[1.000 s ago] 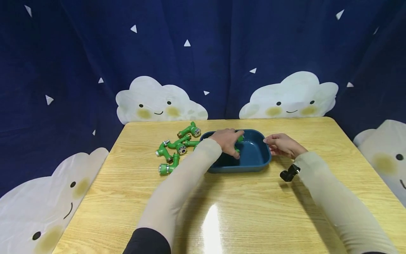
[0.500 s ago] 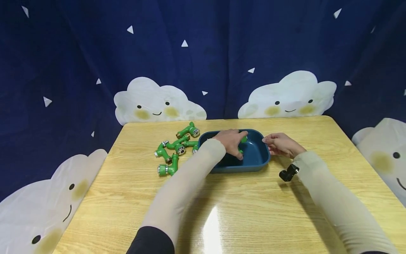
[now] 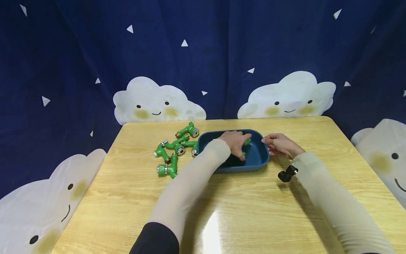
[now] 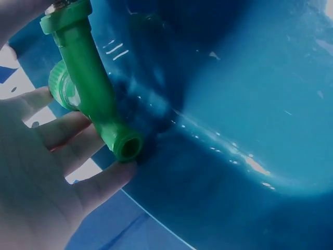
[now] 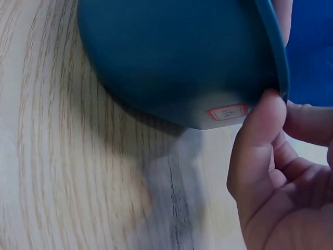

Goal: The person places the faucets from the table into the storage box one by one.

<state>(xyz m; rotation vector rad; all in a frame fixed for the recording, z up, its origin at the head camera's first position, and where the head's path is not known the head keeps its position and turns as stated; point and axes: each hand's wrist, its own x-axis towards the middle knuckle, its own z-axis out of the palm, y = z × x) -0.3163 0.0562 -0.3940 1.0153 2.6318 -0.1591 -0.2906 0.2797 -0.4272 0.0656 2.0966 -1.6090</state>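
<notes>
My left hand (image 3: 234, 141) is down in a dark blue plastic basin (image 3: 238, 169). It grips a green tap (image 4: 88, 73) by its body; in the left wrist view the fingers lie along one side and the thumb is at the top left corner, partly cut off. The tap's round open end points down over the basin floor. At the basin's right end, my right hand (image 3: 282, 145) pinches the rim between thumb and fingers, as the right wrist view shows. A small red-edged label (image 5: 227, 112) is stuck on the basin's outer wall.
Several green taps with silvery fittings lie left of the basin, among them one tap (image 3: 168, 169) nearest the front and another (image 3: 187, 130) at the back. All stands on a wooden table (image 3: 253, 211) before a dark blue curtain (image 3: 158, 42). A black wrist camera (image 3: 287, 173) hangs from the right sleeve.
My left hand has shifted slightly to the right inside the basin, with the tap in its grip. The right hand still pinches the rim, and the taps on the table lie as before.
</notes>
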